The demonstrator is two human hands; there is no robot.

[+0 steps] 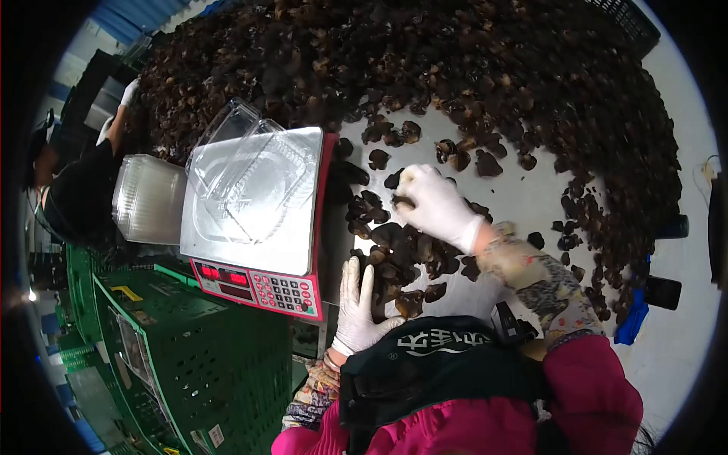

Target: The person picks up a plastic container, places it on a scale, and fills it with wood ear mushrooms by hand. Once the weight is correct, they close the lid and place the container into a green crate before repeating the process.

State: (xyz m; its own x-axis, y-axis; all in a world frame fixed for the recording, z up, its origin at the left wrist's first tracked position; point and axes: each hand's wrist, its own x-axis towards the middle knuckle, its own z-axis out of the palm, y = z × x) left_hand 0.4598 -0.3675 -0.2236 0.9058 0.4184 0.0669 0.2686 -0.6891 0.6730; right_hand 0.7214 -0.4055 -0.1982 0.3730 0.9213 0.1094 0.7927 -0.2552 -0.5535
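Observation:
My right hand (438,206), in a white glove, is over the table with its fingers curled around a dark wood ear mushroom (404,202), which shows only partly. My left hand (359,312), also gloved, rests with fingers stretched out at the table's near edge, beside a small heap of wood ear mushrooms (400,252). Left of it stands a red scale (318,220) with a steel plate, lit red digits and a keypad. A clear plastic tray (258,182) with its lid lies open on the plate.
A large pile of wood ear mushrooms (425,53) covers the far side of the pale table (447,125). Stacked clear trays (148,199) stand left of the scale. Green crates (205,356) are below it. Another person (83,182) works at far left.

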